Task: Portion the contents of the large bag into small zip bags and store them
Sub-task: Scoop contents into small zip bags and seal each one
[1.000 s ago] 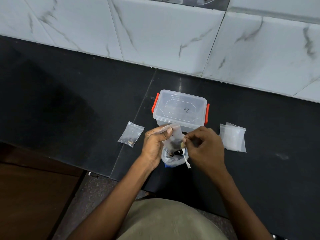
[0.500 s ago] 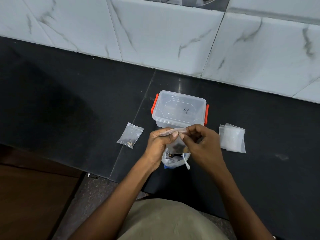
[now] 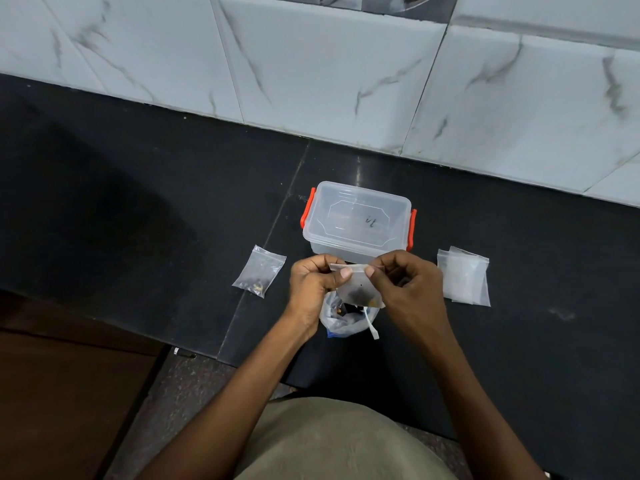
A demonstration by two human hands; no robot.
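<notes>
Head view shows the left hand (image 3: 313,284) and right hand (image 3: 403,284) each pinching the top strip of a small zip bag (image 3: 358,289), part-filled with dark bits and held just above the open large bag (image 3: 343,318) on the tabletop (image 3: 138,209). This looks like the sealing step; next the strip must be pressed shut along its length. One filled bag (image 3: 259,271) lies left, empty bags (image 3: 463,275) right, and behind stands the box (image 3: 358,218), its lid on, which must come off before storing.

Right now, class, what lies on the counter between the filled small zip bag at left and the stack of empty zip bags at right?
Head view: the large open bag.
</notes>
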